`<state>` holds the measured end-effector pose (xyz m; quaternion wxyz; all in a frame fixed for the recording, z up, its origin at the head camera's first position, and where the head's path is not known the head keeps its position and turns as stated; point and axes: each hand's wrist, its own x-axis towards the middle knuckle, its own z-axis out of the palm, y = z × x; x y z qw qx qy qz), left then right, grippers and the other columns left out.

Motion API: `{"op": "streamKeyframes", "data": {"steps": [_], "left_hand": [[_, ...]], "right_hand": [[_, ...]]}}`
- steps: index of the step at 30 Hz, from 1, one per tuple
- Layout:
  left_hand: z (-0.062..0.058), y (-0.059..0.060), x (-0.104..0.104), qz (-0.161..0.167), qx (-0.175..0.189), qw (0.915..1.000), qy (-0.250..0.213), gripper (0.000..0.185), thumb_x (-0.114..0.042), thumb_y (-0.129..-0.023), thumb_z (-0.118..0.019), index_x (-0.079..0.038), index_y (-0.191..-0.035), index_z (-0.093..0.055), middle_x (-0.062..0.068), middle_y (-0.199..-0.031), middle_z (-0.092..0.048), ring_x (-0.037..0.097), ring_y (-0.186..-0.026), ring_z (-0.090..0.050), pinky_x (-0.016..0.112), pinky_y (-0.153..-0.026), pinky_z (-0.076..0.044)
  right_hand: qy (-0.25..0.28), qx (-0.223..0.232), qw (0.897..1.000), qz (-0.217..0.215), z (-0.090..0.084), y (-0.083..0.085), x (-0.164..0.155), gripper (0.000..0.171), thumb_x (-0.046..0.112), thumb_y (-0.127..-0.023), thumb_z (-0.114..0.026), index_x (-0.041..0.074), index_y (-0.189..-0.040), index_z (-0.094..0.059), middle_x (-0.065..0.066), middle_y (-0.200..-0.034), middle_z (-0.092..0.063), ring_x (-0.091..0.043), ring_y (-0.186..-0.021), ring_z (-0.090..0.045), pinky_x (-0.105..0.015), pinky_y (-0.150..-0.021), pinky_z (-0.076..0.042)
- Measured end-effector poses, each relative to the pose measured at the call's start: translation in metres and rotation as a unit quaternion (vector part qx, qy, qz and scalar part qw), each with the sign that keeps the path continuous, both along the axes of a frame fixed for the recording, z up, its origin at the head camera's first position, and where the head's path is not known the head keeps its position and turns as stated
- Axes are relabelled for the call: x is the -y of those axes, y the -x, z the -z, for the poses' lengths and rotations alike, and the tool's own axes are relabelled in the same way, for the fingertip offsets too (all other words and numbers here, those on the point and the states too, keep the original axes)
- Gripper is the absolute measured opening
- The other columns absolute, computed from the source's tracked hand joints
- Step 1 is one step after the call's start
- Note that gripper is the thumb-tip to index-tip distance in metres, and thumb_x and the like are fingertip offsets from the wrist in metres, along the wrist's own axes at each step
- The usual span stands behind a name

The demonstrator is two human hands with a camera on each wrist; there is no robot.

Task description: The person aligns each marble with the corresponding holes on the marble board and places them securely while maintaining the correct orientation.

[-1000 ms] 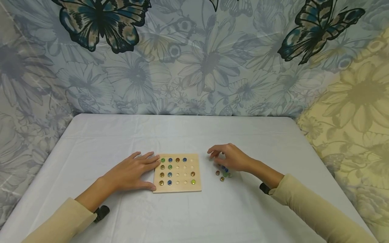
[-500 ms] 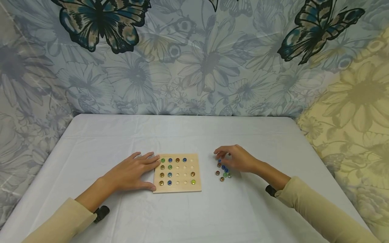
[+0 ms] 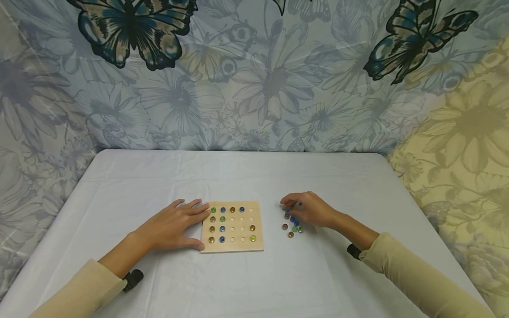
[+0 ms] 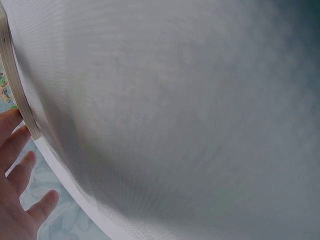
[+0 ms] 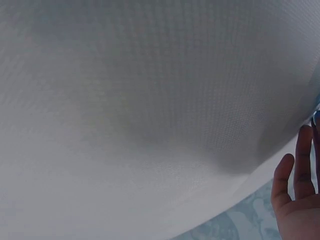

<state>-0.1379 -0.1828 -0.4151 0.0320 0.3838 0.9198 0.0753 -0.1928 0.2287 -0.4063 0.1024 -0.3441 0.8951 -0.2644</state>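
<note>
Square pale wooden board [image 3: 232,226] with a grid of round holes, partly filled with coloured glass marbles, lying flat at mid-table on the white tablecloth [image 3: 246,282]. Left hand [image 3: 175,225]: fingers straight and slightly spread, resting against the board's left edge. Right hand [image 3: 308,208]: fingers curled, fingertips drawn together over the loose cluster of coloured glass marbles [image 3: 292,226] just right of the board; whether they pinch one cannot be told.
</note>
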Motion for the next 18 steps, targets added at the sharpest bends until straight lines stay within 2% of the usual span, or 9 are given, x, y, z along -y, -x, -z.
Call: {"op": "streamKeyframes", "data": {"steps": [18], "left_hand": [[0.0007, 0.0, 0.0, 0.0, 0.0, 1.0, -0.006, 0.093, -0.077, -0.083, -0.054, -0.01, -0.147, -0.05, 0.007, -0.154, -0.044, 0.033, -0.142, -0.039, 0.059, -0.112, -0.03]], "right_hand": [[-0.004, -0.001, 1.0, 0.003, 0.0005, 0.0009, 0.002, 0.032, -0.004, -0.087, -0.072, 0.002, -0.118, -0.068, 0.0, -0.102, -0.074, -0.015, -0.095, -0.069, -0.037, -0.085, -0.056]]}}
